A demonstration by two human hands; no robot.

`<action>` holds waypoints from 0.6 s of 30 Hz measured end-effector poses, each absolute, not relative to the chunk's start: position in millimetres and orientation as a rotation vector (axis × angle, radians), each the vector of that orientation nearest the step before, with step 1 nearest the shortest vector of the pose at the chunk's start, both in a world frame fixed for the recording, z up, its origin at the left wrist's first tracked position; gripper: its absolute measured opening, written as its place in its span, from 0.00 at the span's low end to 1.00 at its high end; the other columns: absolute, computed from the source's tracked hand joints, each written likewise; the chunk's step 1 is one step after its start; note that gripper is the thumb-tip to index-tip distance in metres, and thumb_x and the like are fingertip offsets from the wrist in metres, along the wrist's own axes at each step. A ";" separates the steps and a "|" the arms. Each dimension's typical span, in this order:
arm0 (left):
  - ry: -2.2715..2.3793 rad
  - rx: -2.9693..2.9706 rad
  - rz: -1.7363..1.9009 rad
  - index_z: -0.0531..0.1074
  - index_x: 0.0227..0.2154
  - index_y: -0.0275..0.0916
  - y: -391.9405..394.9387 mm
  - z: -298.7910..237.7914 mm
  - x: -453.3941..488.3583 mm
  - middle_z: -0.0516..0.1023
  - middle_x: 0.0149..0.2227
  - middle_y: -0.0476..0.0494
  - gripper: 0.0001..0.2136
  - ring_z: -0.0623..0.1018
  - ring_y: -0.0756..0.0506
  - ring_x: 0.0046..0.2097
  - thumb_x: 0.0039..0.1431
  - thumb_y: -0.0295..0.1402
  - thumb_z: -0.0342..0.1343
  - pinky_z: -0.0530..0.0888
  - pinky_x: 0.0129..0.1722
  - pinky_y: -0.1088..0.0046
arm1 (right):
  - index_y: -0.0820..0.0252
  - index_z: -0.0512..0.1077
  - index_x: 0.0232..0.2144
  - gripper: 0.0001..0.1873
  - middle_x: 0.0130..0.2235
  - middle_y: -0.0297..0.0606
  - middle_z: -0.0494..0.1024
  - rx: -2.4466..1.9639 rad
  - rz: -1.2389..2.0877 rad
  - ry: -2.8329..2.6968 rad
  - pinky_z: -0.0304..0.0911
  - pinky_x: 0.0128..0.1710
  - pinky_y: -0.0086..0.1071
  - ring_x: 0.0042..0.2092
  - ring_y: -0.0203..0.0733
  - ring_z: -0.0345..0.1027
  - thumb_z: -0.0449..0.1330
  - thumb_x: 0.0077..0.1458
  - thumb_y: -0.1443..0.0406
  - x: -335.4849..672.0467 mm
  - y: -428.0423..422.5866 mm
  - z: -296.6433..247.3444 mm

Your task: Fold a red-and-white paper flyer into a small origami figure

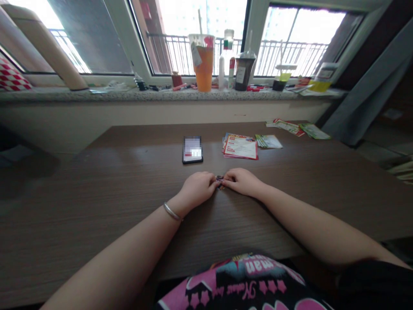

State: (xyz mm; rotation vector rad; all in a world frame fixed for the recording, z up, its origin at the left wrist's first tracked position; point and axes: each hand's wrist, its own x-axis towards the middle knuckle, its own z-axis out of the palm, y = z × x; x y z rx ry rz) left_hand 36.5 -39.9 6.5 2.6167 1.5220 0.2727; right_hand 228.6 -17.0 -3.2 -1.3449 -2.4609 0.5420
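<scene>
Between my two hands, on the tabletop, is a small dark item [220, 181] with shiny and orange-brown spots. It is too small and too covered by fingers to name. My left hand [199, 188] pinches its left side with thumb and fingers closed, and a silver bangle [172, 211] circles that wrist. From the right, my right hand [241, 181] grips the other side between thumb and fingertips. Both hands rest low over the brown table [122, 185]. Beyond them lies a phone [192, 150] with its screen lit.
A stack of printed cards [240, 147] lies behind my right hand, with green-edged cards [269, 141] beside it and more cards [288, 127] farther back. On the stone windowsill [155, 95] stand a tall orange drink [204, 69], a dark drink cup [244, 73] and a clear bottle [228, 60].
</scene>
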 end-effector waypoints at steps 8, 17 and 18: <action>1.537 2.599 0.259 0.73 0.28 0.39 -37.9 4.5 35.7 0.77 0.31 0.44 0.14 0.75 0.43 0.34 0.63 0.40 0.48 0.66 0.31 0.70 | 0.59 0.72 0.24 0.16 0.27 0.36 0.75 -1.393 0.450 -2.466 0.47 0.27 0.29 0.29 0.36 0.63 0.56 0.58 0.56 225.1 -18.5 -3.6; 1.574 2.561 0.216 0.74 0.31 0.39 -37.1 3.7 35.9 0.77 0.33 0.43 0.15 0.76 0.45 0.34 0.63 0.42 0.47 0.66 0.30 0.73 | 0.59 0.77 0.29 0.16 0.25 0.33 0.74 -1.358 0.614 -2.411 0.48 0.26 0.27 0.27 0.34 0.61 0.58 0.56 0.55 226.7 -17.3 -7.4; 1.569 2.558 0.211 0.74 0.30 0.39 -36.7 3.8 35.6 0.77 0.33 0.43 0.15 0.76 0.45 0.34 0.63 0.42 0.47 0.65 0.30 0.73 | 0.59 0.78 0.29 0.15 0.25 0.33 0.74 -1.370 0.640 -2.402 0.49 0.26 0.27 0.27 0.34 0.62 0.58 0.56 0.55 226.4 -17.0 -8.0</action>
